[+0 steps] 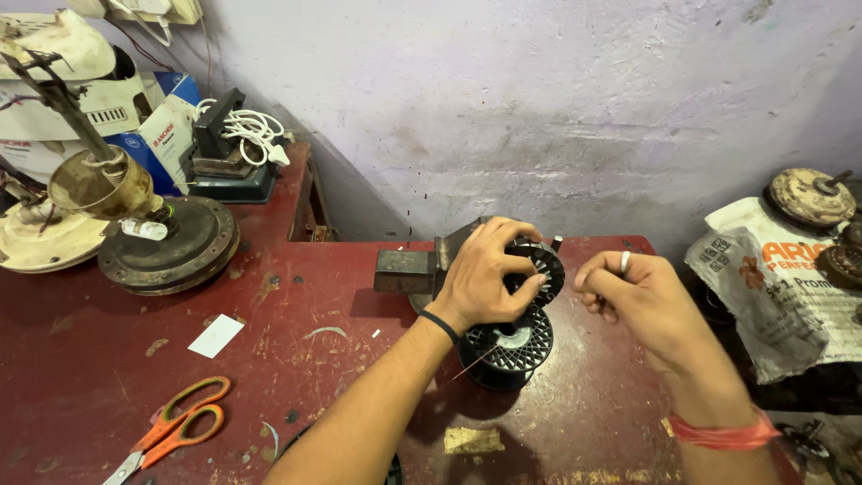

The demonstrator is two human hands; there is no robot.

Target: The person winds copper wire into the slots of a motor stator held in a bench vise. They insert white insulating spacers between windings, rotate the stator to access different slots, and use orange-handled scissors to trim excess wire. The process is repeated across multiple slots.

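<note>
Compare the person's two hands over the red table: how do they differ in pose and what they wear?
The left hand lies spread on the black spool; the right hand hovers beside it, fingers pinched. The left wrist has a black band, the right an orange one, plus a finger ring. Both are bare.

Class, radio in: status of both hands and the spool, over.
Left hand gripping the upper black spool. Right hand pinched shut beside it; held thing too fine to tell. Second spool below. Scissors lying well apart.

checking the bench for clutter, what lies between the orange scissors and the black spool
In the head view, the person's left forearm crosses that stretch of red table. The scissors lie lower left, the black spool below the left hand.
</note>
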